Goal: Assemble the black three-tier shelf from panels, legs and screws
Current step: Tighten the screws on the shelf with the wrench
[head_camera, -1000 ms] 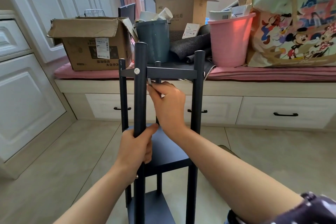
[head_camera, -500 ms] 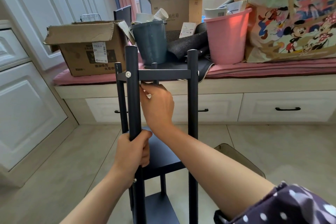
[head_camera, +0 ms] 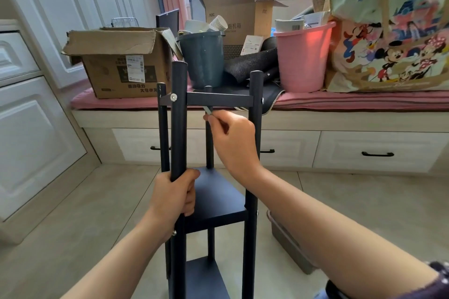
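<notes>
The black shelf [head_camera: 218,198] stands upright on the floor in front of me, with three panels fixed between round black legs. My left hand [head_camera: 176,195] grips the near left leg [head_camera: 179,124] just above the middle panel. A silver screw head [head_camera: 173,97] shows on that leg at the top panel [head_camera: 218,99]. My right hand [head_camera: 233,139] is inside the frame under the top panel and pinches a small metal tool [head_camera: 208,110] whose tip points up at the panel's underside.
Behind the shelf runs a window bench with a pink cushion [head_camera: 340,101], carrying a cardboard box [head_camera: 121,65], a dark bin [head_camera: 202,58], a pink bucket [head_camera: 302,56] and a cartoon bag [head_camera: 393,29]. Drawers [head_camera: 376,153] sit below. A grey tray [head_camera: 286,238] lies on the floor at right.
My right hand has shifted right under the top panel, from beside the near left leg toward the middle, still pinching the tool. My left hand keeps its grip on the leg.
</notes>
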Demonstrator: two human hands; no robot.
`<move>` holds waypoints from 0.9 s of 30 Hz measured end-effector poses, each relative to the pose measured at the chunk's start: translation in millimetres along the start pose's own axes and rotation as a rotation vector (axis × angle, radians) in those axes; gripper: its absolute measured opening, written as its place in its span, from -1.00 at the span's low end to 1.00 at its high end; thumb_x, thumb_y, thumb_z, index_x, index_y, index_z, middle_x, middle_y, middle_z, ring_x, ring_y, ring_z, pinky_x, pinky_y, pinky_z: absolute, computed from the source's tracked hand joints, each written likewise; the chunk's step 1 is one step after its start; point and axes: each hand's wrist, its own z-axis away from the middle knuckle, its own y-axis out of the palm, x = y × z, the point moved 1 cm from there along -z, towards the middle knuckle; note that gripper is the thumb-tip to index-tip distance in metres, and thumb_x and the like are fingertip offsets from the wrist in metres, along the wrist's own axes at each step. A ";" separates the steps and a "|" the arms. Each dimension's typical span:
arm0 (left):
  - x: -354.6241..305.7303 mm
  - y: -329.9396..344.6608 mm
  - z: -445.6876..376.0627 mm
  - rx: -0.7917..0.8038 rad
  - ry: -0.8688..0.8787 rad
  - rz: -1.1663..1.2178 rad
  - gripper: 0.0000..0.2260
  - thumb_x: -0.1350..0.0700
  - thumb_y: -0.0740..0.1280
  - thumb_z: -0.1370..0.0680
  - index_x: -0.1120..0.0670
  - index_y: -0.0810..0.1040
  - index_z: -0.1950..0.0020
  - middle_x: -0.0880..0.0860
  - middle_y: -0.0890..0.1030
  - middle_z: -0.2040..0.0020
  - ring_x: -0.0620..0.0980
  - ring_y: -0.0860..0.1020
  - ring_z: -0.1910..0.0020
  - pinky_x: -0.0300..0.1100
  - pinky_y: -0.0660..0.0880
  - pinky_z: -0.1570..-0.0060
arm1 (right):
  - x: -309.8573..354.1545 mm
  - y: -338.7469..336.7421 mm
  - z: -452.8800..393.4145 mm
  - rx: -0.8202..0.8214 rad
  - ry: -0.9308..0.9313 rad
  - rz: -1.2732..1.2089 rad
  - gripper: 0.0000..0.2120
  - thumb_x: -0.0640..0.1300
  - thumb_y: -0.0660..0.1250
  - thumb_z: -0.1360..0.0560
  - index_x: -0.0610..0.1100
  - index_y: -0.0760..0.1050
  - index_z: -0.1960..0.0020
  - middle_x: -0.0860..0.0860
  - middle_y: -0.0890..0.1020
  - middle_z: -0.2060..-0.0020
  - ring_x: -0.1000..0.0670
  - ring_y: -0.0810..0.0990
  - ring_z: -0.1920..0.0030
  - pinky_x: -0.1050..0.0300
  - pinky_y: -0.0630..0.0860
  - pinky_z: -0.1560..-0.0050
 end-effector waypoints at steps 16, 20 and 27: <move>0.9 6.4 3.9 0.042 -0.005 -0.022 -0.56 0.24 0.30 -0.57 0.03 0.21 0.45 0.02 0.17 0.52 -0.02 0.11 0.56 -0.24 0.11 0.53 | -0.7 5.8 0.1 0.064 -0.073 0.049 -0.71 -0.26 0.33 -0.56 -0.17 0.51 0.34 0.18 0.34 0.53 0.12 0.35 0.48 0.40 0.26 0.37; 3.6 11.0 6.5 0.060 -0.009 -0.017 -0.54 0.25 0.30 -0.56 0.01 0.22 0.48 0.01 0.17 0.52 -0.03 0.11 0.56 -0.24 0.11 0.54 | 1.4 6.2 1.7 0.039 -0.174 0.105 -0.61 -0.29 0.37 -0.54 -0.04 0.34 0.37 0.22 0.22 0.56 0.10 0.29 0.52 0.40 0.23 0.37; 3.7 7.7 5.8 0.057 0.001 -0.021 -0.53 0.22 0.31 -0.57 0.00 0.24 0.50 0.00 0.19 0.53 -0.04 0.13 0.58 -0.24 0.16 0.58 | -7.1 -0.3 5.2 -0.036 -0.134 0.034 -0.73 -0.23 0.33 -0.58 -0.30 0.62 0.25 -0.06 0.60 0.46 -0.01 0.48 0.47 0.14 0.43 0.36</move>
